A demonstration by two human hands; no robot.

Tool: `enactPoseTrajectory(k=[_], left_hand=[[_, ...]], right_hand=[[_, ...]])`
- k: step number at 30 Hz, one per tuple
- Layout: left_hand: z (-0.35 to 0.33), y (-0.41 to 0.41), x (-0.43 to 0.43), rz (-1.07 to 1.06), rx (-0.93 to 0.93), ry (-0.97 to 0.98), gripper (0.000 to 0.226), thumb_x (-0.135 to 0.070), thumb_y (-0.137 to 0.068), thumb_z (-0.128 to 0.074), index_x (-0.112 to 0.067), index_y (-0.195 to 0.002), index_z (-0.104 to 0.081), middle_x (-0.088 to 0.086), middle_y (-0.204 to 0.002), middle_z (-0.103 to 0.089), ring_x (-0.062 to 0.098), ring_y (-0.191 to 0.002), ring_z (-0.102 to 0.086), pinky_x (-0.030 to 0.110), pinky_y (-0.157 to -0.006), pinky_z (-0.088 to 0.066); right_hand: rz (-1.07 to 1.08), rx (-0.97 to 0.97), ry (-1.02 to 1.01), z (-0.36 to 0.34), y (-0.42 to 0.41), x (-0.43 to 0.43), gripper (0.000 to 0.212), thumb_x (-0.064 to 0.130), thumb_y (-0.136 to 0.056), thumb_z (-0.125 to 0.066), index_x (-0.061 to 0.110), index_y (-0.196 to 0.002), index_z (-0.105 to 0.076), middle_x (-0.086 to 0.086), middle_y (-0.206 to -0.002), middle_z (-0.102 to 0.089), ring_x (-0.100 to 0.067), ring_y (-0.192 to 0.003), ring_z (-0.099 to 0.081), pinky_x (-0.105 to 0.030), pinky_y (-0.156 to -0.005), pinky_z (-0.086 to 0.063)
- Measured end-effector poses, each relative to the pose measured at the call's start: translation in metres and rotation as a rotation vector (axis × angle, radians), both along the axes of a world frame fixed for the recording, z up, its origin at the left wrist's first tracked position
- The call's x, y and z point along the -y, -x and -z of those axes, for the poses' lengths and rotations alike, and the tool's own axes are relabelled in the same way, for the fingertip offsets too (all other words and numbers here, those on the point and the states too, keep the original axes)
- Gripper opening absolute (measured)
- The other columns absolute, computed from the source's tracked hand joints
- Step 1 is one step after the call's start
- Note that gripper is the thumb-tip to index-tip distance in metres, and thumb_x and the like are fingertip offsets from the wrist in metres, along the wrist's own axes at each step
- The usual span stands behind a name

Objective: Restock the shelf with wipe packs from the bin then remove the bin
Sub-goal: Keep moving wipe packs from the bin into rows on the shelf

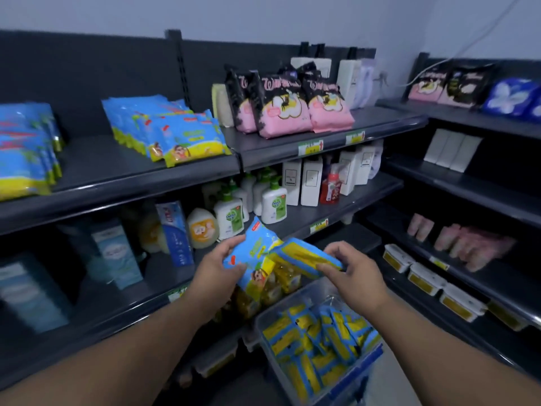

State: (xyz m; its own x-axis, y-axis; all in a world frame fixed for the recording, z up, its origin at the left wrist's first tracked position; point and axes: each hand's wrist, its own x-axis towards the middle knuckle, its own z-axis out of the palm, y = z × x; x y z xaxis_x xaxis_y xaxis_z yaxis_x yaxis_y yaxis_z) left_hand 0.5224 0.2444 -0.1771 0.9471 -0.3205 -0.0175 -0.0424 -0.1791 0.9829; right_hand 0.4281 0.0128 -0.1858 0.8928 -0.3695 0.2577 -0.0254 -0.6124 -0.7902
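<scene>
Blue-and-yellow wipe packs everywhere: 2 rows on the top shelf [117,174], then left hand [215,269] clamped on 1 upright pack [253,259]. Right hand [355,272] pinches another pack [304,256] flat, both above the clear bin [265,326] of packs.

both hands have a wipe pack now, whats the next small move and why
Probably lift both packs up to the top shelf and stand them in the gap beside the blue-and-yellow row. The left hand holds one pack, the right hand another, both above the bin, which is still full of packs.
</scene>
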Motion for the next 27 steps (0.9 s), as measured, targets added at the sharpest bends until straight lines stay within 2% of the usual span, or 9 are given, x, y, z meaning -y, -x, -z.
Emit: enactPoseTrajectory(k=[2, 6, 9, 12, 17, 20, 22, 24, 27], left_hand=[[-0.018, 0.015, -0.013, -0.051, 0.059, 0.022, 0.047, -0.001, -0.09, -0.059, -0.039, -0.118, -0.057, -0.009, -0.119, -0.06, 0.009, -0.093, -0.067, 0.033, -0.084, -0.057], [-0.054, 0.037, -0.035, -0.135, 0.24, 0.076, 0.045, 0.001, -0.089, -0.06, -0.034, -0.116, -0.056, -0.015, -0.109, -0.061, -0.013, -0.077, -0.062, 0.007, -0.067, -0.048], [-0.082, 0.045, -0.059, -0.192, 0.326, 0.137, 0.045, 0.0, -0.088, -0.061, -0.033, -0.118, -0.057, -0.007, -0.118, -0.064, 0.007, -0.097, -0.066, 0.023, -0.082, -0.052], [-0.111, 0.047, -0.093, -0.204, 0.369, 0.199, 0.045, 0.005, -0.088, -0.059, -0.024, -0.122, -0.057, -0.009, -0.115, -0.065, -0.005, -0.088, -0.064, 0.015, -0.073, -0.052], [-0.144, 0.035, -0.164, -0.205, 0.42, 0.195, 0.044, 0.005, -0.087, -0.061, -0.026, -0.118, -0.059, -0.016, -0.113, -0.063, -0.019, -0.092, -0.058, 0.011, -0.079, -0.048], [-0.156, 0.019, -0.213, -0.21, 0.404, 0.128, 0.043, -0.003, -0.087, -0.065, -0.04, -0.109, -0.061, -0.026, -0.113, -0.06, -0.013, -0.109, -0.054, 0.022, -0.092, -0.049], [-0.164, 0.006, -0.245, -0.207, 0.402, 0.097, 0.043, -0.005, -0.086, -0.066, -0.04, -0.11, -0.063, -0.023, -0.116, -0.062, -0.001, -0.113, -0.057, 0.029, -0.094, -0.05], [-0.173, -0.006, -0.277, -0.183, 0.396, 0.1, 0.043, -0.003, -0.087, -0.064, -0.038, -0.112, -0.063, -0.019, -0.119, -0.062, -0.006, -0.106, -0.06, 0.021, -0.083, -0.054], [-0.186, -0.024, -0.323, -0.163, 0.418, 0.066, 0.043, -0.001, -0.088, -0.063, -0.037, -0.111, -0.062, -0.026, -0.114, -0.059, -0.025, -0.097, -0.052, 0.005, -0.075, -0.047]], right_hand=[[0.055, 0.049, 0.014, -0.022, 0.004, -0.017, 0.016, 0.031, -0.084, -0.07, 0.031, -0.082, -0.054, 0.009, -0.076, -0.066, -0.018, -0.073, -0.064, -0.039, -0.068, -0.052], [0.029, 0.146, 0.072, -0.071, 0.001, -0.07, 0.02, 0.037, -0.083, -0.069, 0.029, -0.083, -0.05, 0.012, -0.083, -0.064, -0.015, -0.066, -0.057, -0.038, -0.067, -0.051], [-0.129, 0.16, 0.161, -0.105, -0.001, -0.117, 0.026, 0.041, -0.08, -0.071, 0.03, -0.087, -0.048, 0.016, -0.081, -0.06, -0.009, -0.062, -0.052, -0.032, -0.064, -0.046], [-0.266, 0.165, 0.244, -0.125, -0.012, -0.159, 0.031, 0.045, -0.078, -0.073, 0.033, -0.098, -0.053, 0.015, -0.087, -0.055, -0.005, -0.068, -0.053, -0.022, -0.065, -0.042], [-0.442, 0.205, 0.257, -0.153, -0.049, -0.213, 0.027, 0.018, -0.086, -0.067, 0.028, -0.11, -0.061, 0.007, -0.112, -0.054, -0.015, -0.083, -0.06, -0.026, -0.081, -0.049], [-0.484, 0.248, 0.328, -0.173, -0.08, -0.245, 0.044, 0.012, -0.08, -0.073, 0.033, -0.115, -0.056, 0.001, -0.116, -0.053, -0.014, -0.09, -0.059, -0.026, -0.086, -0.048], [-0.546, 0.249, 0.346, -0.185, -0.1, -0.271, 0.07, 0.015, -0.075, -0.078, 0.047, -0.128, -0.045, 0.01, -0.131, -0.044, -0.009, -0.1, -0.057, -0.033, -0.091, -0.05], [-0.603, 0.249, 0.458, -0.196, -0.119, -0.299, 0.086, 0.021, -0.075, -0.079, 0.054, -0.138, -0.032, 0.018, -0.145, -0.03, -0.004, -0.121, -0.046, -0.033, -0.1, -0.045], [-0.647, 0.282, 0.616, -0.212, -0.139, -0.343, 0.085, 0.027, -0.077, -0.078, 0.053, -0.142, -0.029, 0.021, -0.147, -0.027, -0.006, -0.132, -0.037, -0.03, -0.106, -0.037]])
